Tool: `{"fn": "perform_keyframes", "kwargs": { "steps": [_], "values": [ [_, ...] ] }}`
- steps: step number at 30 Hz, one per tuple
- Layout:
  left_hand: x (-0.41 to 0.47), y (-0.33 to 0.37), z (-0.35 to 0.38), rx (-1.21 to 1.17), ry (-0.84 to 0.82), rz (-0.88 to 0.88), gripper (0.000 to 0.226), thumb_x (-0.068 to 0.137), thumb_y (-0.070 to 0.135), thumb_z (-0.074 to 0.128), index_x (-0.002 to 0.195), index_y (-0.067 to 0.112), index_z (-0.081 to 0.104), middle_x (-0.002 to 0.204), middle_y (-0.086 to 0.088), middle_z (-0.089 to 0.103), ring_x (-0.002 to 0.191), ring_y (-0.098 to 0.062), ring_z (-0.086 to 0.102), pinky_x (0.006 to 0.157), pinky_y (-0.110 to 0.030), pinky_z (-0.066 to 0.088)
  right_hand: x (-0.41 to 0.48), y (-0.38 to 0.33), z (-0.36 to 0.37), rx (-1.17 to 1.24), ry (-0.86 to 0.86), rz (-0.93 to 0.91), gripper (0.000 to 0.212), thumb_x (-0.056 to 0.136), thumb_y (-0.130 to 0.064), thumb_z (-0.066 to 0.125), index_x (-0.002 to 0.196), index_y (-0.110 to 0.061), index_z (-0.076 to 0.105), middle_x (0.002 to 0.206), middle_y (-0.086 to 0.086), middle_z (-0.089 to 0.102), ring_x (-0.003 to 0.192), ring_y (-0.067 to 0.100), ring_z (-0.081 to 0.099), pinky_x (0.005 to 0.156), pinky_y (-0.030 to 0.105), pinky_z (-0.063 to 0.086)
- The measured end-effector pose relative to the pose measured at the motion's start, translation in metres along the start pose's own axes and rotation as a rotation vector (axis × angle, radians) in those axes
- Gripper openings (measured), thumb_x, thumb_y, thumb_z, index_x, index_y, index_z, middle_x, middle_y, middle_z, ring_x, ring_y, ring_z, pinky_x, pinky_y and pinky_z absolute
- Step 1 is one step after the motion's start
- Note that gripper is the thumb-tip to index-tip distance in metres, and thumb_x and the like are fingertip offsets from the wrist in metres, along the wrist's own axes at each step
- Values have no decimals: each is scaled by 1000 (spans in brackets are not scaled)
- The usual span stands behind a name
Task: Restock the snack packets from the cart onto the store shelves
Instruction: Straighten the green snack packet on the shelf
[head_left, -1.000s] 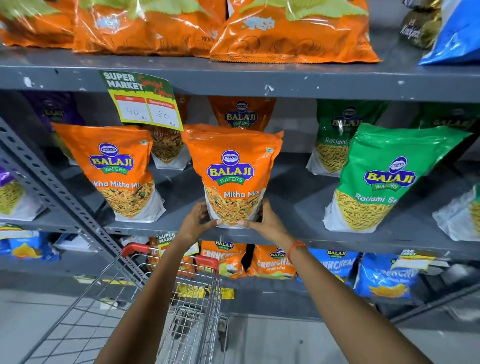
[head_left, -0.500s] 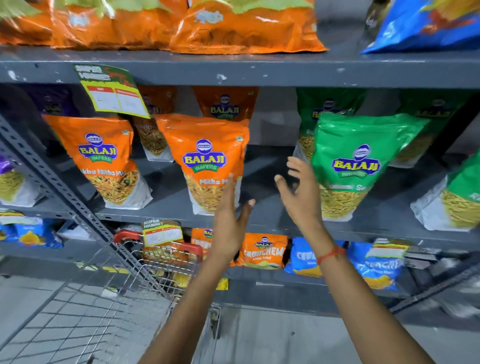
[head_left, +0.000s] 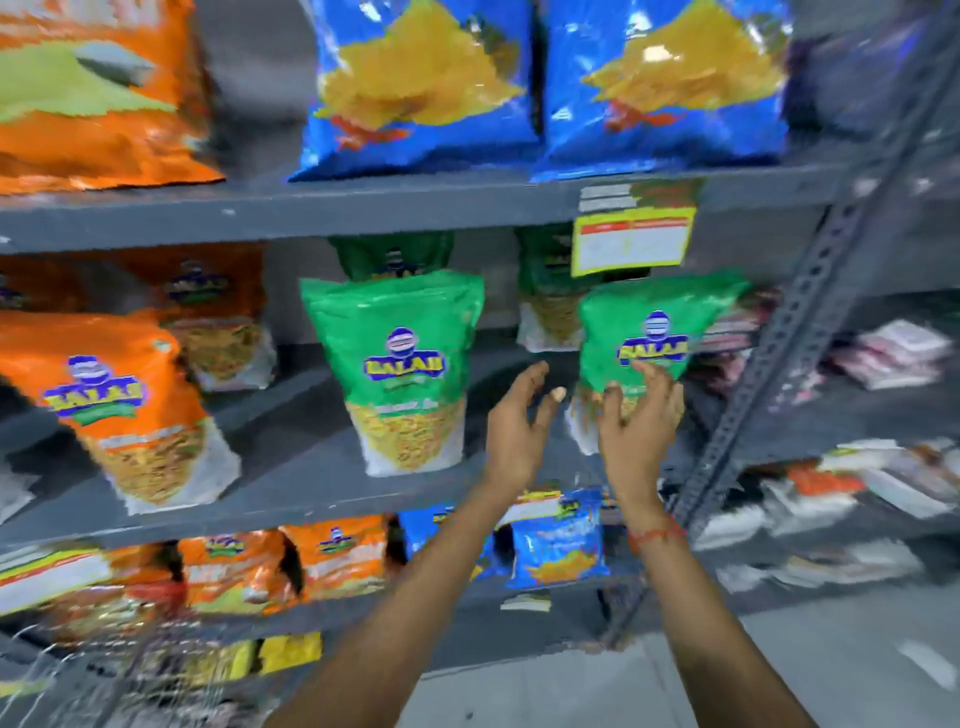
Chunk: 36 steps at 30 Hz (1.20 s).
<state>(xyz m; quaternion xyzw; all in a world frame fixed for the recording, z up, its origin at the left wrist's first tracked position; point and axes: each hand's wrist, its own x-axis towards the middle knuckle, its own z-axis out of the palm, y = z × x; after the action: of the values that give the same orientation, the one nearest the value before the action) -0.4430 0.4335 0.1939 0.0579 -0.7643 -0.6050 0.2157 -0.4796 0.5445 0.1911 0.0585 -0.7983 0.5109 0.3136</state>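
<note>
Two green Balaji packets stand on the middle grey shelf (head_left: 311, 488): one in the middle (head_left: 400, 364), one to the right (head_left: 660, 332). My right hand (head_left: 641, 421) lies with spread fingers against the lower front of the right green packet, not closed around it. My left hand (head_left: 519, 421) hovers open just left of that packet, in the gap between the two green ones, holding nothing. An orange Balaji packet (head_left: 119, 405) stands at the left of the same shelf. The wire cart (head_left: 104, 680) shows blurred at the lower left.
Blue packets (head_left: 421, 88) and an orange one (head_left: 78, 104) fill the top shelf. A yellow price tag (head_left: 631, 244) hangs over the right green packet. A perforated grey upright (head_left: 789, 338) stands just right of my hands. Small orange and blue packets (head_left: 556, 545) sit below.
The view has swung to the right along the shelf. Both hands left the orange Mitha Mix packet, rose open, and moved right to the right-hand green packet.
</note>
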Motion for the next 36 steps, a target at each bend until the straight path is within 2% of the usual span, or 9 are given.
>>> {"fn": "perform_keyframes", "kwargs": {
  "steps": [6, 13, 18, 22, 26, 29, 32, 34, 36],
  "values": [
    [56, 1, 42, 117, 41, 11, 43, 83, 32, 55, 113, 3, 61, 112, -21, 69, 103, -31, 66, 91, -47, 53, 35, 58, -9, 46, -20, 364, 34, 92, -14, 50, 123, 2, 48, 116, 27, 58, 109, 38, 55, 90, 40, 44],
    [79, -11, 48, 116, 144, 62, 38, 85, 40, 46, 86, 6, 63, 79, -24, 70, 75, -39, 66, 67, -50, 55, 60, 78, -14, -22, -157, 393, 35, 96, -14, 43, 126, 2, 47, 123, 27, 55, 114, 38, 52, 93, 40, 43],
    [59, -36, 51, 88, -140, -46, 53, 74, 55, 61, 109, 15, 59, 103, -9, 72, 96, -22, 68, 83, -38, 56, 57, 73, -17, 28, -161, 433, 36, 98, -17, 40, 130, -2, 47, 128, 26, 50, 112, 37, 52, 92, 34, 42],
    [43, -78, 58, 242, -376, -185, 73, 67, 37, 75, 129, 11, 47, 128, -11, 61, 116, -26, 58, 97, -34, 46, 40, 69, -25, 293, -344, 624, 46, 99, -38, 31, 140, -18, 35, 146, 11, 41, 133, 30, 39, 102, 30, 31],
    [49, -124, 65, 186, -381, -298, 89, 51, 52, 74, 126, 13, 46, 128, -14, 61, 116, -27, 59, 101, -51, 46, 28, 70, -29, 403, -449, 644, 60, 92, -55, 25, 145, -29, 21, 155, 0, 23, 135, 12, 27, 112, 34, 20],
    [58, -107, 81, 170, -364, -284, 70, 67, 28, 78, 128, 11, 46, 129, -16, 60, 115, -27, 59, 101, -48, 47, 47, 97, -27, 423, -495, 666, 55, 95, -51, 23, 145, -30, 21, 150, -4, 26, 130, 6, 24, 110, 30, 19],
    [55, -104, 74, 188, -339, -254, 62, 74, 18, 75, 128, 8, 46, 128, -14, 60, 115, -26, 58, 101, -42, 47, 47, 107, -19, 344, -394, 610, 45, 98, -45, 25, 135, -25, 42, 134, 0, 47, 124, 13, 41, 108, 32, 29],
    [53, -98, 68, 172, -306, -214, 60, 73, 26, 74, 125, 9, 49, 124, -11, 63, 111, -20, 60, 97, -31, 49, 54, 114, -11, 201, -206, 535, 41, 99, -37, 31, 126, -13, 51, 116, 12, 60, 102, 21, 58, 98, 36, 43],
    [50, -80, 65, 69, -239, -165, 44, 81, 23, 68, 120, 8, 54, 118, -7, 66, 100, -3, 64, 86, -13, 50, 66, 116, -7, 187, -99, 484, 35, 99, -25, 36, 123, -5, 54, 82, 10, 63, 65, 13, 56, 74, 33, 46]
  ]
}}
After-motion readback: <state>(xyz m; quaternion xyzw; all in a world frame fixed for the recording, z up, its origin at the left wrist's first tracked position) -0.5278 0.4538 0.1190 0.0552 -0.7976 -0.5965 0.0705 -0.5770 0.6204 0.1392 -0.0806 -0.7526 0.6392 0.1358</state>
